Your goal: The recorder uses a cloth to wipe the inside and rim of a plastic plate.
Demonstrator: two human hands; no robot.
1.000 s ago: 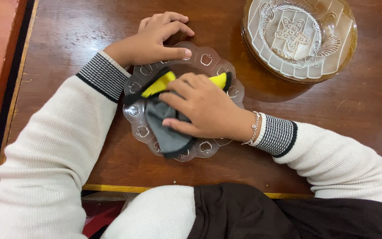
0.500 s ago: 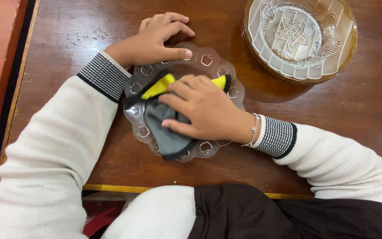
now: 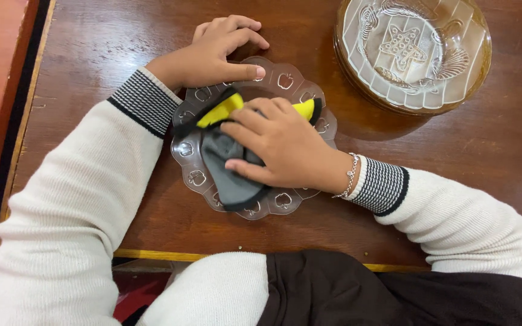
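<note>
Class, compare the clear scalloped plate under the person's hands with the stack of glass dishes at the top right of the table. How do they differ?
The scalloped plate is colourless with small apple shapes round its rim; the stacked dishes look amber-tinted, with a starfish and shell relief. The plate lies single, pinned by the left hand and partly covered by a grey and yellow cloth under the right hand; the stack stands untouched. Both are see-through and rest on the wooden table.

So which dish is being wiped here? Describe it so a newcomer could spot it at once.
On the dark brown wooden table, look near the front edge, under both hands. The clear scalloped plate with apple shapes on its rim lies there, a grey and yellow cloth pressed on it. Unlike the ribbed glass dishes with a starfish pattern, it lies singly, not stacked.
</note>
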